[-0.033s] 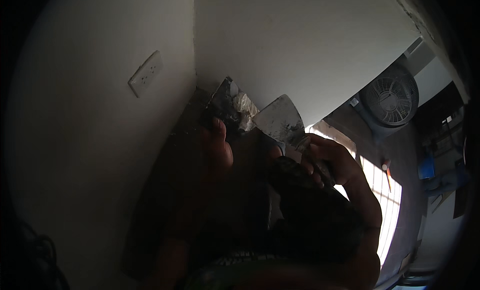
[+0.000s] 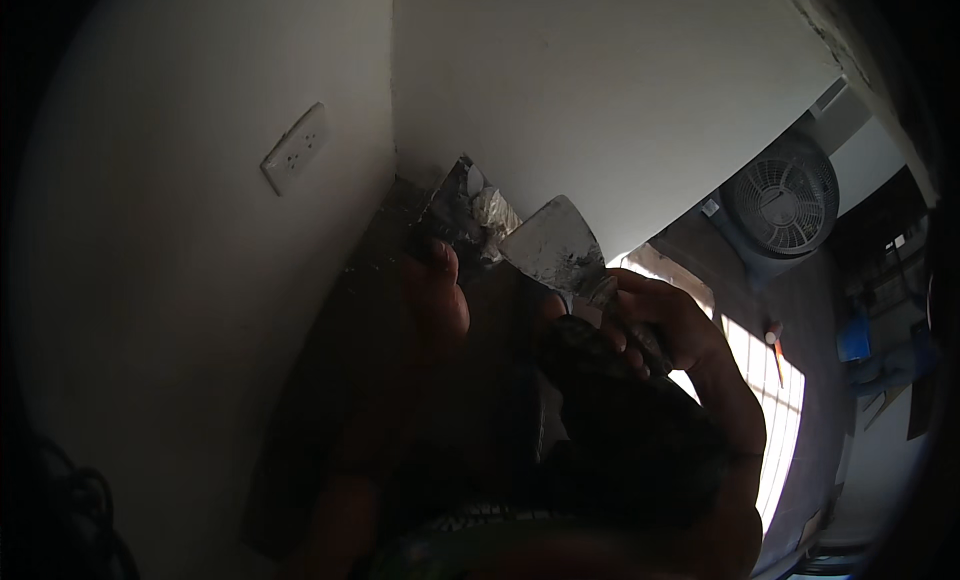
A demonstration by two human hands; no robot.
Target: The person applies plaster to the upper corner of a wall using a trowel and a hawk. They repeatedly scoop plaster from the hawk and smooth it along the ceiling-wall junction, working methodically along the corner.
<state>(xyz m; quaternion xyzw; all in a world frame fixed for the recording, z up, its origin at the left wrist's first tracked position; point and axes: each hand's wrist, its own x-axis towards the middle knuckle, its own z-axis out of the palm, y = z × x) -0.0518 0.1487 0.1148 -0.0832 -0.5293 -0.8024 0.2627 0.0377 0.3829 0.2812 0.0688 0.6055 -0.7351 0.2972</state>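
My right hand is closed around the handle of a wide putty knife, whose pale blade is smeared with dark marks. My left hand is closed on a dark, smeared flat tool; its handle, if any, is lost in shadow. On that tool sits a lump of whitish paste. The left corner of the putty knife's blade meets the paste or lies just beside it. Both tools are in front of the corner where two pale walls meet.
A white socket plate is on the left wall. Behind my right arm, a round fan stands on the dark floor, near an orange-handled tool in a bright sunlit patch. Dark cables hang at lower left.
The putty knife's blade has shifted slightly left and down, closer to the paste. The flat tool in my left hand has moved a little to the right.
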